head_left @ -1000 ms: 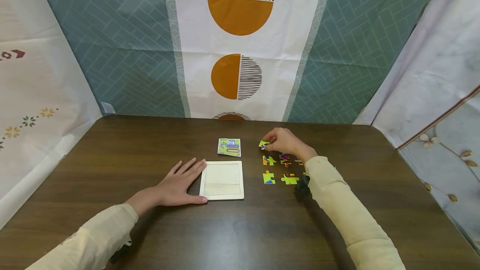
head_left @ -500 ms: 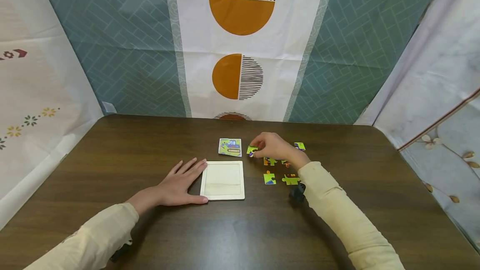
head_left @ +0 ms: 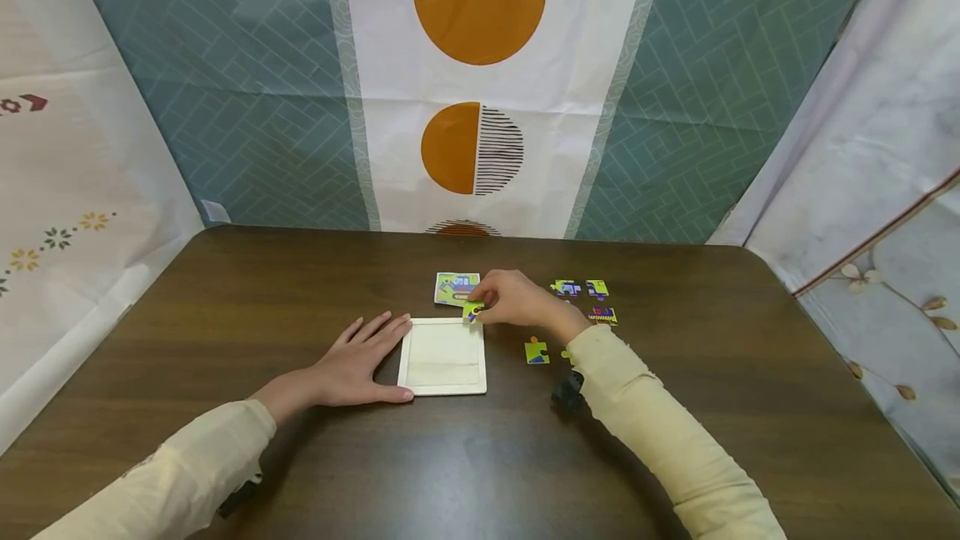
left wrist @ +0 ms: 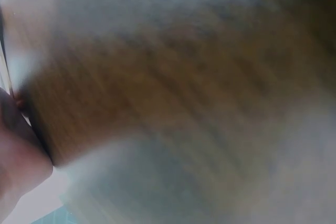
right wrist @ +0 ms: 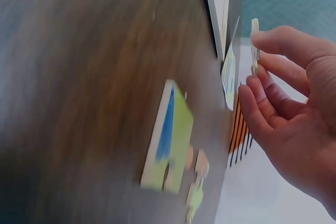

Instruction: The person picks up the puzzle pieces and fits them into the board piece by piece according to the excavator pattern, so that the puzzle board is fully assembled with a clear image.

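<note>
My right hand (head_left: 513, 300) pinches a green puzzle piece (head_left: 471, 312) between thumb and fingers, over the top right corner of the white puzzle frame (head_left: 442, 391). The right wrist view has this piece (right wrist: 255, 45) edge-on, raised off the table. With fingers spread, my left hand (head_left: 358, 369) lies flat at the frame's left side, its fingertips and thumb touching the rim. No pieces sit inside the frame. Just behind it is a small picture card (head_left: 452, 287) showing a digger, partly covered by the right hand's fingers.
Several loose puzzle pieces lie right of the frame, among them a green and blue corner piece (head_left: 536, 352) and a striped piece (head_left: 603, 316). My right forearm hides some of them. Patterned cloth (head_left: 300, 107) hangs behind the brown table (head_left: 315, 273).
My right hand has carried the puzzle piece leftward and nearer, from the loose pieces to the frame's top right corner. Pieces behind it have come into view. The left hand stays in place.
</note>
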Demonstrator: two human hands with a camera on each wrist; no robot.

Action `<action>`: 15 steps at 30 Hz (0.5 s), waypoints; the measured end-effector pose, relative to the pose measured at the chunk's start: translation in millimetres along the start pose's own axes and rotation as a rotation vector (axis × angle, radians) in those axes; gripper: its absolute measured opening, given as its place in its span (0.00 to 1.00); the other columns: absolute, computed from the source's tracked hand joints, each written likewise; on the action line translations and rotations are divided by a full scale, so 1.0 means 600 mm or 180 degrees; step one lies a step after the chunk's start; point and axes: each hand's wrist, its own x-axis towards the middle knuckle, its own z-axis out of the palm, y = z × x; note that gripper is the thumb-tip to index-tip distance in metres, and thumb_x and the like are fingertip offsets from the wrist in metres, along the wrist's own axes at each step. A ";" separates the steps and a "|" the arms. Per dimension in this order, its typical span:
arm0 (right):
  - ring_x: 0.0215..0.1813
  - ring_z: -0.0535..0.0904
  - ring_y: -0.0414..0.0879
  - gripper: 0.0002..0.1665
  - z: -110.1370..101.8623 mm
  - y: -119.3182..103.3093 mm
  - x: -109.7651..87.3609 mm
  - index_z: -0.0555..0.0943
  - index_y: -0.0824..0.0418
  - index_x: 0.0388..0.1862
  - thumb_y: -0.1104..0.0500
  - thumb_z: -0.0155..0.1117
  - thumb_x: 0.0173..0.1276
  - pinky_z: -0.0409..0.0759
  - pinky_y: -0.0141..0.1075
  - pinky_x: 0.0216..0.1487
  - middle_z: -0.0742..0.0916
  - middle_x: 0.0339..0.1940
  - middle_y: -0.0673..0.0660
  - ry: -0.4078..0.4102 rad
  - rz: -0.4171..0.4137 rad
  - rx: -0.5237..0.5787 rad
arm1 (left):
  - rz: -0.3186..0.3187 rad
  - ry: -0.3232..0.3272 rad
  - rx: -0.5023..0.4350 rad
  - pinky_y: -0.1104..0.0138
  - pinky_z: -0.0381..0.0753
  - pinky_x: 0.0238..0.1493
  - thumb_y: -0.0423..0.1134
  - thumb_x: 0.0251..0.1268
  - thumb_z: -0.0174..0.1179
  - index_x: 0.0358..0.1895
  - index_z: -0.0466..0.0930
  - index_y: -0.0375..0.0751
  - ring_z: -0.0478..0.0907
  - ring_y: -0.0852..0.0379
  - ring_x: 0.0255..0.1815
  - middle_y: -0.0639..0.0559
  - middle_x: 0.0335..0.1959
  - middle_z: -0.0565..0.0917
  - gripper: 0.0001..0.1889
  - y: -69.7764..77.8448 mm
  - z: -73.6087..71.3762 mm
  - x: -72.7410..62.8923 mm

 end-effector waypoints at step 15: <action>0.43 0.76 0.45 0.18 0.032 -0.037 0.027 0.86 0.61 0.49 0.62 0.71 0.57 0.75 0.32 0.45 0.84 0.43 0.53 -0.0011 0.0177 -0.0058 | -0.0037 0.0019 0.0073 0.38 0.44 0.68 0.71 0.53 0.58 0.75 0.55 0.38 0.48 0.41 0.75 0.46 0.76 0.56 0.53 0.003 -0.002 0.002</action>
